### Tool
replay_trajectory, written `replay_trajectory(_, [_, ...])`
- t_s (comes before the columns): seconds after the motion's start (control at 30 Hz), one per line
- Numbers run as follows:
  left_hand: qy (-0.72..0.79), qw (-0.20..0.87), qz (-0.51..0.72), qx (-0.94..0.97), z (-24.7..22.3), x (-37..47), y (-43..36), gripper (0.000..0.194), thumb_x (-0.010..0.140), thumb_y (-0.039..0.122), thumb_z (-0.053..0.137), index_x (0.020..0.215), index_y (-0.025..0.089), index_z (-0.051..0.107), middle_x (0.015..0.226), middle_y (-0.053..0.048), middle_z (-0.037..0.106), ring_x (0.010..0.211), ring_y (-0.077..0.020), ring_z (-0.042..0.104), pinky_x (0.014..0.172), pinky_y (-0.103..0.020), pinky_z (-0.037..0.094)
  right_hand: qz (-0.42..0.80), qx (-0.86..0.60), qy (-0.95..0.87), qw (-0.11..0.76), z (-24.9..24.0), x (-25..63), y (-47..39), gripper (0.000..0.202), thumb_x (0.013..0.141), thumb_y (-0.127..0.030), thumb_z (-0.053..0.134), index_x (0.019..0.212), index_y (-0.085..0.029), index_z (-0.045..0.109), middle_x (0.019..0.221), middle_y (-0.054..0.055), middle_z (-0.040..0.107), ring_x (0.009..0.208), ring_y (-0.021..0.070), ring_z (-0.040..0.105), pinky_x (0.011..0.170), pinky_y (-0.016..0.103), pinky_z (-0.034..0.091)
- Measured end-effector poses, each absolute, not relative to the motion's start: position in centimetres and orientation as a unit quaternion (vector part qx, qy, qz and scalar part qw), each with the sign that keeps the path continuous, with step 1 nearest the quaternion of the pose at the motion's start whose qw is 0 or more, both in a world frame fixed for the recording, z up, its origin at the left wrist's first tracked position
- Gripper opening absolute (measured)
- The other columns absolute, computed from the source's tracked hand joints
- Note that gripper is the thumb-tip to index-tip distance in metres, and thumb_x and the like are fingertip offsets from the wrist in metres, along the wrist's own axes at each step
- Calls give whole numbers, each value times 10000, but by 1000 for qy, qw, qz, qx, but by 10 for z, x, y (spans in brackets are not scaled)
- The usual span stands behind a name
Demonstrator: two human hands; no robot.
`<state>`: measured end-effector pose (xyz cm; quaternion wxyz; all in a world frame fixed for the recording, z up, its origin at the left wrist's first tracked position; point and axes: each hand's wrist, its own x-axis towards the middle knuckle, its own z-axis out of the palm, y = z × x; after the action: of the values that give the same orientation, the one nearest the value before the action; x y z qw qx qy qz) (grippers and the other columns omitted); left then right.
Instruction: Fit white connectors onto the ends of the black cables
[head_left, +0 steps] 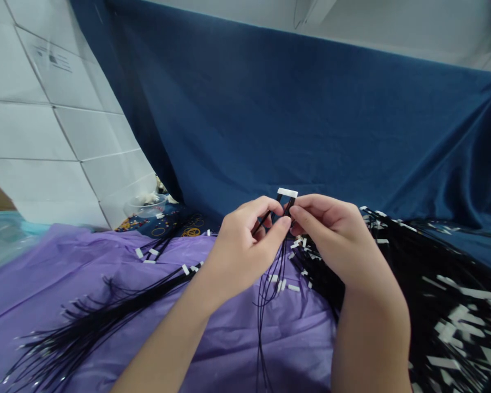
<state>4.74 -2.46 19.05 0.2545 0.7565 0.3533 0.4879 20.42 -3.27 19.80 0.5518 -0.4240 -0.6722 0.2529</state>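
Near the middle of the view, a white connector (pixel 287 192) sits on top of thin black wires (pixel 260 327) that hang down over the purple cloth (pixel 298 338). My left hand (pixel 249 240) pinches the wires just under the connector, thumb and index finger together. Close against it on the right, my right hand (pixel 331 234) has its fingertips closed on the same wires. The fingertips of both hands nearly meet, and the wires between them are partly hidden.
A bundle of black wires (pixel 118 311) lies on the cloth at left. Large piles of black wires with white connectors (pixel 458 322) cover the right side. A clear bowl (pixel 147 203) stands at the back left, near yellow rubber bands (pixel 191 232). A blue curtain (pixel 278 109) hangs behind.
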Motion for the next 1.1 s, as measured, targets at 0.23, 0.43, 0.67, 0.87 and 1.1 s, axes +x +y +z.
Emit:
replay_trajectory(0.23, [362,231,492,757,185,46,-19,156,839,313,572,914,198,645,837,-17,615,731,-124,540,667,-245,420,223,-438,-677,547,197,203,-33,133,835,-287,610,796,-178,675,656,9,613,622,119,554,554,231,437])
replay_trajectory(0.43, [360,263,498,744,187,46,-18,136,843,273,543,840,177,639,802,-16,611,708,-120,530,624,-230,400,209,-444,-678,547,195,201,-30,135,828,-300,619,794,-182,674,725,23,650,648,133,578,572,245,456])
replay_trajectory(0.67, [360,351,469,726,189,44,-17,162,854,306,524,834,170,610,704,14,534,606,-91,441,530,-213,333,255,-449,-677,525,195,199,-32,154,854,-323,586,812,-180,624,690,2,580,624,108,513,545,218,416])
replay_trajectory(0.87, [316,431,451,715,194,43,-15,153,858,263,511,804,154,604,770,-3,579,705,-106,506,659,-230,411,291,-445,-672,515,200,197,-36,195,890,-321,535,760,-179,565,665,-25,496,589,75,419,497,184,343])
replay_trajectory(1.1, [320,419,457,717,193,43,-13,140,843,251,521,786,151,600,806,-12,597,775,-125,526,714,-249,410,294,-424,-675,528,198,198,-34,142,855,-313,586,850,-176,625,721,-1,576,631,93,508,539,191,416])
